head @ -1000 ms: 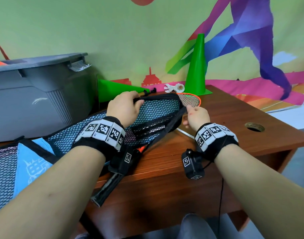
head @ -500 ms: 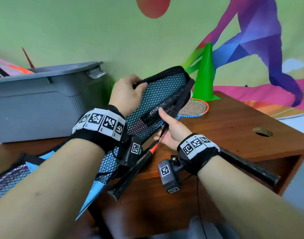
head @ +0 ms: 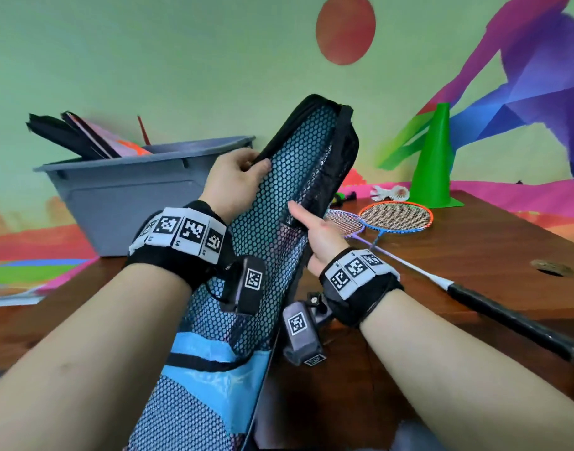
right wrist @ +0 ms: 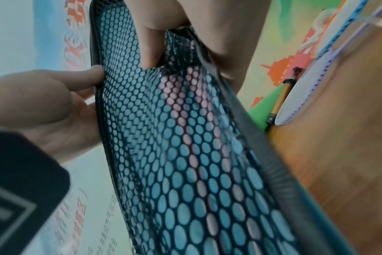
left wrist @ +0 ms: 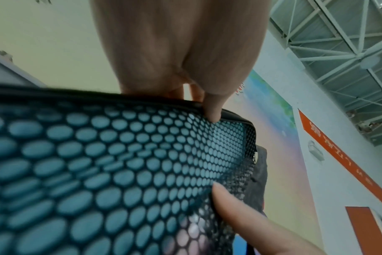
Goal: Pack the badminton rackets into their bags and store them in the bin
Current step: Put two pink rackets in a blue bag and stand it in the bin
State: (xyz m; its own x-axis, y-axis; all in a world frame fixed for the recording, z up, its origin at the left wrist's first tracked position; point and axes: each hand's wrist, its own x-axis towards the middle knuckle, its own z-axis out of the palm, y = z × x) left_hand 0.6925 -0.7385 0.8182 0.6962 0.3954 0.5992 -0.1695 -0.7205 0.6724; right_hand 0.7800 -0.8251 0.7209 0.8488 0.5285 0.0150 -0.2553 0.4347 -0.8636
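Note:
A blue-and-black mesh racket bag (head: 292, 196) stands tilted above the table, top end up. My left hand (head: 256, 164) grips its black left edge, thumb (left wrist: 214, 110) on the trim. My right hand (head: 303, 219) pinches the right edge, thumb (right wrist: 148, 48) on the mesh (right wrist: 185, 155) and fingers hidden behind. Something pink shows through the mesh. Two rackets lie on the table: an orange-framed head (head: 396, 216) and a purple-framed head (head: 341, 222), with a black handle (head: 513, 320) towards the near right. The grey bin (head: 142, 190) stands at the back left.
Dark bags (head: 84, 138) stick out of the bin. A green cone (head: 432, 164) and a shuttlecock (head: 390, 193) sit at the table's back edge. The tabletop has a round cable hole (head: 552, 268) at the right. A painted wall stands close behind.
Both hands have lifted the bag's top end off the table and tipped it upright. My right hand moved from the zipper end onto the bag's right edge.

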